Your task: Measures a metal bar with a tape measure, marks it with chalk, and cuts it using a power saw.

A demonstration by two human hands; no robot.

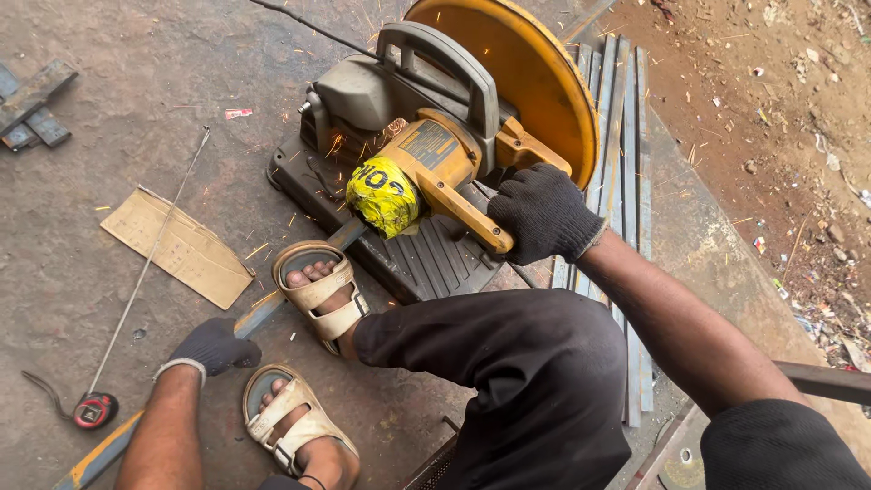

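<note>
Nearest the camera, my two feet in tan sandals [313,295] rest on the concrete floor [136,118]; one sandal presses on the long steel bar [259,315] that runs diagonally from lower left toward the saw.

My left hand [213,347], in a dark glove, has its grip curled tight around that bar just beside the sandals. A red tape measure [94,409] lies near the left forearm, its blade pulled out in a thin line across the floor.

A torn piece of cardboard [177,245] sits flat between the tape blade and the bar.

My right hand [543,213], gloved black, has its grip wrapped around the yellow handle of the chop saw [435,154]. The saw's orange blade guard [508,73] stands above the hand; sparks scatter on the motor side. Yellow tape covers the motor end.

My black-clad knee blocks the saw's near base edge.

Behind the saw, a stack of grey steel strips [626,136] lies parallel. Further left, steel offcuts [32,104] lie on the floor. Far right, bare reddish dirt with litter [771,91].
</note>
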